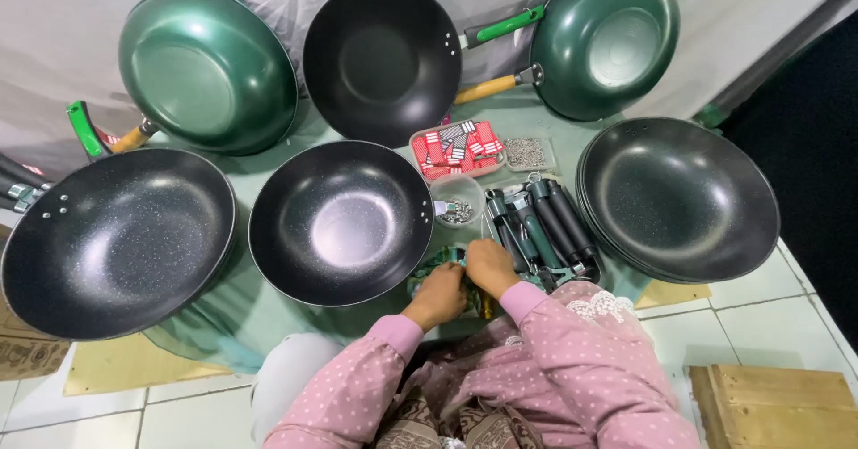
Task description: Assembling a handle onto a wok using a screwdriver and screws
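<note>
6 pans [340,221] around; hands [465,279] (2) gripping green item [438,266], details unclear.

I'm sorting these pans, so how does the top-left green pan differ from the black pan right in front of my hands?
The green pan is glossy green inside and has a wooden handle; the black pan is dark and speckled, with no handle showing. The green one lies farther from both hands. Both are round, empty and face up.

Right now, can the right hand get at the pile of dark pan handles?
Probably yes. The right hand sits just in front of the pile of dark pan handles, with nothing between them. It is busy, though, working with the left hand on a small greenish item.
</note>
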